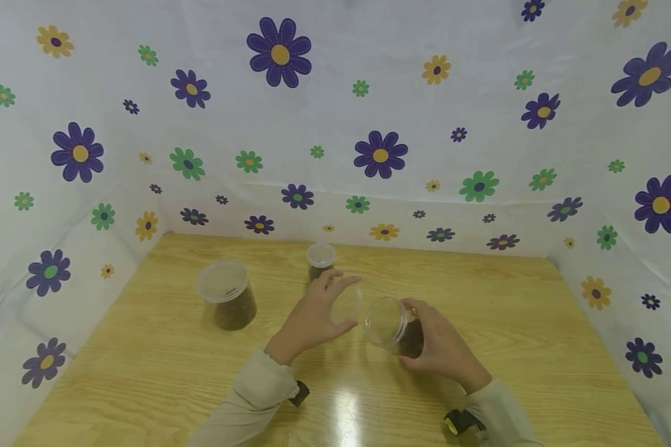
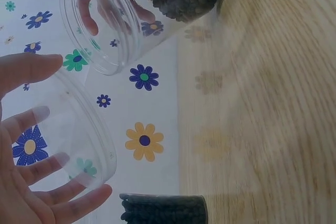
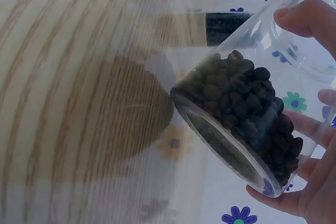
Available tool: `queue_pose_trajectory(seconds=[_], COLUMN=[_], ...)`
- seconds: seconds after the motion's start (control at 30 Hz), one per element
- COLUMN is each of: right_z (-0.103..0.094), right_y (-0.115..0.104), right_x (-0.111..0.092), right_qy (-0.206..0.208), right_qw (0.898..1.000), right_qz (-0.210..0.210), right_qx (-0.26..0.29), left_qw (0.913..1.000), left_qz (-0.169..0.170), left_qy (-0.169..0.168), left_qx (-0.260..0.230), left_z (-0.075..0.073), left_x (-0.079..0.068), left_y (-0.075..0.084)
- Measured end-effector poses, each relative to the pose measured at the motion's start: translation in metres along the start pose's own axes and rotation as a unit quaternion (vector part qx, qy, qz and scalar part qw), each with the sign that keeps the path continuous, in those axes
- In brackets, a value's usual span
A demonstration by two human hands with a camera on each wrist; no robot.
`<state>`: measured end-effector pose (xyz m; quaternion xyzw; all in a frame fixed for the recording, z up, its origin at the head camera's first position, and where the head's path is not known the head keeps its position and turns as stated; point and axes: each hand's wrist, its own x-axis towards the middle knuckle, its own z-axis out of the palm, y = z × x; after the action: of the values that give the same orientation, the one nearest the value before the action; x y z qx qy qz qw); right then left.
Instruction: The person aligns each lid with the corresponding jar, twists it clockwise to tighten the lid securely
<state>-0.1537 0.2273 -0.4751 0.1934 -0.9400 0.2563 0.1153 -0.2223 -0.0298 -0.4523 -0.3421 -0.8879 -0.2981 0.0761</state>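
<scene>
My left hand [image 1: 307, 315] holds a clear round lid [image 2: 100, 135] by its rim, thumb on one side and fingers on the other. The lid stands on edge, its open side facing the jar. My right hand [image 1: 444, 344] grips a clear screw-top jar [image 1: 381, 323] round its side. That jar is uncapped and tilted, its mouth turned left toward the lid, with a gap between them. Dark brown beans [image 3: 252, 108] fill its lower part, heaped toward the base. In the right wrist view, the jar's bottom edge is close over the table.
A wide lidded jar [image 1: 235, 307] with dark contents stands on the wooden table [image 1: 162, 372] at the left. Behind my left hand is a narrow lidded jar [image 1: 320, 264], also dark inside, partly hidden. A flower-printed cloth [image 1: 324, 112] encloses the table's back and sides.
</scene>
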Motion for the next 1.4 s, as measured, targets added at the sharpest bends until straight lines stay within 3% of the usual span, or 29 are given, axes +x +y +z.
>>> queue_pose_trajectory(seconds=[0.27, 0.73, 1.03, 1.4], right_z=[0.004, 0.002, 0.003, 0.005], right_y=[0.001, -0.003, -0.004, -0.006], right_x=[0.002, 0.005, 0.007, 0.007], right_qy=[0.026, 0.003, -0.001, -0.002], right_qw=[0.998, 0.998, 0.997, 0.997], right_qz=[-0.039, -0.021, -0.029, -0.031], right_qx=[-0.042, -0.059, -0.068, -0.077], left_qw=[0.9988, 0.9943, 0.9905, 0.9816], left_qz=[0.02, 0.067, 0.072, 0.131], left_qy=[-0.018, -0.024, -0.054, -0.058], left_qx=[-0.041, -0.079, -0.104, -0.126], left_z=[0.0, 0.006, 0.011, 0.02], left_x=[-0.001, 0.0, 0.001, 0.006], left_y=[0.006, 0.008, 0.013, 0.009])
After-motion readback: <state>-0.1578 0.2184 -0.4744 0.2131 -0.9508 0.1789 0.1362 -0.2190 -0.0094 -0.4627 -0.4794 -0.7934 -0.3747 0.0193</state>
